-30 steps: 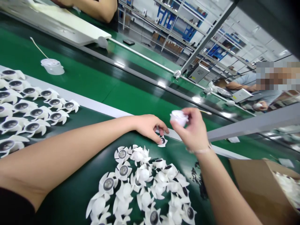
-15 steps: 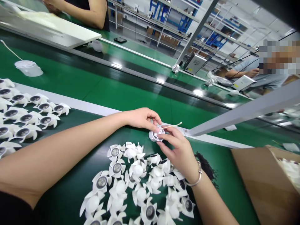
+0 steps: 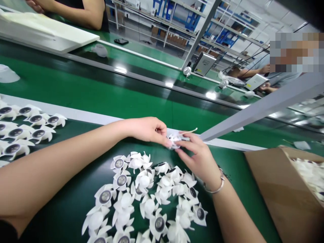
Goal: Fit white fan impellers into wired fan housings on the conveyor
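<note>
Between my two hands is a small round white plastic housing [image 3: 174, 141], with a thin pale cable running off its right side. My left hand [image 3: 152, 131] pinches its left edge with thumb and fingers. On the other side, my right hand [image 3: 199, 153] grips it between thumb and fingers, with a bracelet at the wrist. The fingertips partly cover the part, and its inside is blurred. Just below lie several white fan impellers [image 3: 144, 182] in a loose cluster, some face up with dark round centres, others showing domed backs.
More impellers [image 3: 16, 131] stand in rows at the left. At the right is an open cardboard box [image 3: 270, 182] holding white parts. A slanted metal post [image 3: 253, 104] rises beyond my right hand, past a green conveyor belt [image 3: 141, 104]. Two other people sit across the line.
The housing has tilted in my hands and shows less of its round face. My view has shifted slightly, so the surroundings sit further left.
</note>
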`<control>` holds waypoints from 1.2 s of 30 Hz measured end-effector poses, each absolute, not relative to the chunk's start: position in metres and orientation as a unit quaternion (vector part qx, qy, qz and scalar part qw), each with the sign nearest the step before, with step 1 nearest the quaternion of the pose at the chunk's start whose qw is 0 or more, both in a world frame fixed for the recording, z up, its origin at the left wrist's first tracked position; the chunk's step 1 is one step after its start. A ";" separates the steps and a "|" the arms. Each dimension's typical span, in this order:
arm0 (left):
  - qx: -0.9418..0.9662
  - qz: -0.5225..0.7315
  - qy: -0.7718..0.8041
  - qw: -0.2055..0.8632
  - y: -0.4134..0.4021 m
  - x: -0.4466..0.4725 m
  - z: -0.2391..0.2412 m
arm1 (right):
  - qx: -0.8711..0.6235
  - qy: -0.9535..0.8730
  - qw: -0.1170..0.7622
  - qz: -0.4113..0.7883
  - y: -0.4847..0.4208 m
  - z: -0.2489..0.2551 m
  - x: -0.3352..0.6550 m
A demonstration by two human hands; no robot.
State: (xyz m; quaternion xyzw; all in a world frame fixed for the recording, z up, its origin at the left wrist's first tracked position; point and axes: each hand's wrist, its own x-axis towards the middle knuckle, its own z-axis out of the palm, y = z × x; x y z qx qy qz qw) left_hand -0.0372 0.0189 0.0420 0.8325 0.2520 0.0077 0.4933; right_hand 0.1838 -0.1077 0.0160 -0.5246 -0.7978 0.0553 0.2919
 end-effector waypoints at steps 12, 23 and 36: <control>0.871 -0.110 0.198 0.436 -0.013 -0.030 0.049 | -0.723 -0.646 0.003 0.245 -0.145 0.055 0.260; 0.937 0.106 0.178 0.283 0.011 -0.026 0.034 | -0.766 -0.603 -0.015 0.222 -0.145 0.059 0.268; 0.972 0.117 0.083 0.186 0.008 -0.030 0.027 | -0.778 -0.583 -0.213 0.102 -0.136 0.057 0.225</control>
